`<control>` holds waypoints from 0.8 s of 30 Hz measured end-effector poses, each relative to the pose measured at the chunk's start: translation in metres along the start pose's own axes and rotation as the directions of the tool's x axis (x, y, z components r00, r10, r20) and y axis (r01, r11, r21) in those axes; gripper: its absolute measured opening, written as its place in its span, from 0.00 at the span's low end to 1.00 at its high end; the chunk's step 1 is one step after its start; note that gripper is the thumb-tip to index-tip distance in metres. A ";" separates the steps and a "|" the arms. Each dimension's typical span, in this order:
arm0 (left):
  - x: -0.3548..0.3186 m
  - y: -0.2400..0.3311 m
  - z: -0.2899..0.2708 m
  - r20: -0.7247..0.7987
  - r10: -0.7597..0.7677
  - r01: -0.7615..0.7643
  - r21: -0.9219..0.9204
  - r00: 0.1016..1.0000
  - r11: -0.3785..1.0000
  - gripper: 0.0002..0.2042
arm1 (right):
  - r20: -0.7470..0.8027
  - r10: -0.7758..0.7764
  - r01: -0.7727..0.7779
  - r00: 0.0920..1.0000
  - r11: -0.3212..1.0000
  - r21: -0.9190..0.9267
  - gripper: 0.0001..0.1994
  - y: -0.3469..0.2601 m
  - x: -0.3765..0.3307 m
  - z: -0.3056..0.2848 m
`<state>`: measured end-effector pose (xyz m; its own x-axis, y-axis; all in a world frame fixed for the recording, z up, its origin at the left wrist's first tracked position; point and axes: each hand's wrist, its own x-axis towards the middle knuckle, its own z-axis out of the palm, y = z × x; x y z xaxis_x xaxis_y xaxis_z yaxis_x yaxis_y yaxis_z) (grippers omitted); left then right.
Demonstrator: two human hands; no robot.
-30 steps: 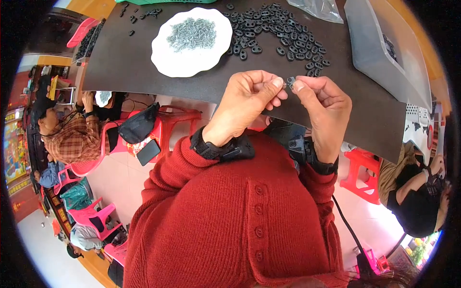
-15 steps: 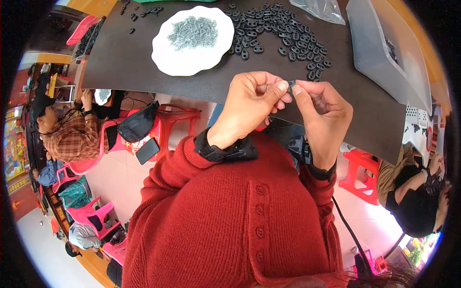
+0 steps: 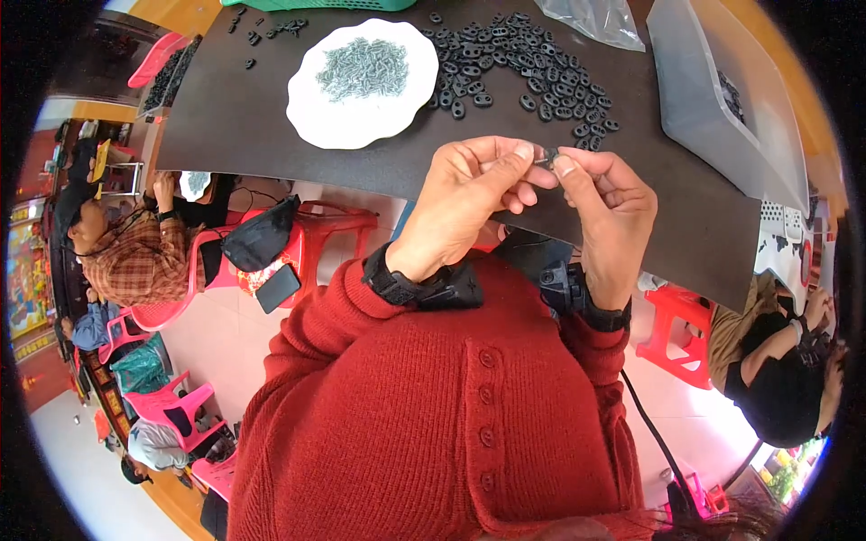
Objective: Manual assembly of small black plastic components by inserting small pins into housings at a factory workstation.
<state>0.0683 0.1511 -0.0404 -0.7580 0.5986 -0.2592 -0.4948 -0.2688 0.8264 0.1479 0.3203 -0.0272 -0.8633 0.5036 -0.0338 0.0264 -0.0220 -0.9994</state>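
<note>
Above the near edge of the dark table, my left hand [image 3: 469, 189] and my right hand [image 3: 612, 203] meet fingertip to fingertip. Between the right thumb and forefinger is a small black plastic cord-lock piece [image 3: 552, 154]. The left thumb and forefinger pinch a tiny silvery piece that looks like a spring [image 3: 540, 161], close against the black one. Fingertips partly hide both. Ahead lies a white scalloped plate [image 3: 311, 108] heaped with small silvery springs [image 3: 365, 68]. Right of it spreads a pile of black two-holed cord-lock pieces [image 3: 559, 77].
A translucent plastic bin [image 3: 699, 99] stands at the right, with a clear plastic bag [image 3: 600, 20] beyond the pile. The green basket [image 3: 343, 4] is at the far edge. Red stools [image 3: 677, 329] and seated people [image 3: 135, 252] are on both sides.
My left fingertips have drawn slightly away from the right ones, and a small silvery piece now shows between them. The right hand has tilted a little.
</note>
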 end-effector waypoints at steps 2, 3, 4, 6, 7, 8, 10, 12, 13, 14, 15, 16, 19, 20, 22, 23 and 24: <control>0.000 0.001 -0.003 0.010 -0.024 0.024 -0.016 1.000 1.000 0.15 | -0.014 -0.009 0.009 1.000 1.000 0.007 0.05 0.000 0.000 -0.001; -0.001 0.001 -0.003 0.019 -0.049 0.049 -0.033 0.999 0.998 0.15 | -0.027 -0.016 0.016 1.000 1.000 0.012 0.05 0.001 0.000 -0.001; -0.001 0.001 -0.003 0.021 -0.049 0.049 -0.031 0.999 0.998 0.15 | -0.028 -0.017 0.017 0.999 1.000 0.013 0.05 0.001 0.000 -0.002; -0.001 0.000 -0.001 0.006 -0.042 0.042 -0.001 0.999 0.999 0.15 | -0.048 -0.009 0.010 0.999 1.000 0.017 0.06 0.001 -0.001 -0.003; 0.000 0.000 0.000 0.007 -0.042 0.042 0.000 0.999 0.999 0.15 | -0.049 -0.010 0.011 0.999 1.000 0.017 0.06 0.001 -0.001 -0.004; 0.001 0.000 0.002 -0.014 -0.061 0.061 0.031 0.998 0.998 0.14 | -0.048 -0.012 0.013 0.999 1.000 0.016 0.06 0.001 -0.002 -0.005; 0.002 -0.001 0.005 -0.035 -0.079 0.081 0.063 0.996 0.995 0.14 | -0.047 -0.016 0.017 0.999 1.000 0.017 0.06 0.001 -0.002 -0.007; 0.002 -0.001 0.008 -0.042 -0.085 0.089 0.101 0.995 0.991 0.11 | -0.027 -0.029 0.030 0.999 0.999 0.044 0.06 0.002 -0.002 -0.009; 0.003 -0.002 0.009 -0.042 -0.084 0.088 0.103 0.996 0.991 0.11 | -0.027 -0.030 0.031 0.999 0.998 0.045 0.06 0.002 -0.002 -0.010; 0.005 -0.004 0.010 -0.044 -0.076 0.081 0.113 0.996 0.990 0.11 | -0.017 -0.029 0.029 0.999 0.999 0.024 0.05 0.002 -0.002 -0.013; 0.006 -0.006 0.010 -0.046 -0.068 0.073 0.124 0.997 0.990 0.10 | -0.006 -0.027 0.028 1.000 1.000 0.004 0.04 0.002 -0.003 -0.014; 0.008 -0.009 0.011 -0.048 -0.064 0.069 0.127 0.997 0.989 0.10 | -0.004 -0.031 0.031 1.000 1.000 0.007 0.04 0.002 -0.004 -0.015; 0.011 -0.013 0.017 -0.027 0.010 -0.005 0.190 1.000 0.982 0.10 | 0.008 -0.017 0.016 1.000 0.997 0.070 0.04 0.002 -0.006 -0.016; 0.011 -0.012 0.021 -0.051 -0.008 0.020 0.234 0.999 0.972 0.10 | 0.003 -0.020 0.020 1.000 0.998 0.054 0.05 0.001 -0.006 -0.019; 0.012 -0.012 0.027 -0.075 -0.024 0.045 0.281 0.997 0.959 0.10 | -0.002 -0.026 0.026 1.000 0.999 0.041 0.05 0.000 -0.006 -0.023; 0.013 -0.012 0.029 -0.061 -0.011 0.027 0.278 0.998 0.960 0.10 | -0.010 -0.033 0.034 0.999 0.999 0.042 0.05 0.000 -0.007 -0.025; 0.014 -0.013 0.031 -0.045 0.003 0.010 0.276 0.999 0.961 0.10 | -0.019 -0.040 0.041 0.999 0.998 0.043 0.05 0.000 -0.007 -0.027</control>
<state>0.0772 0.1867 -0.0389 -0.7778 0.5631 -0.2793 -0.3658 -0.0441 0.9297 0.1674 0.3401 -0.0271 -0.8540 0.5202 0.0058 -0.0302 -0.0384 -0.9988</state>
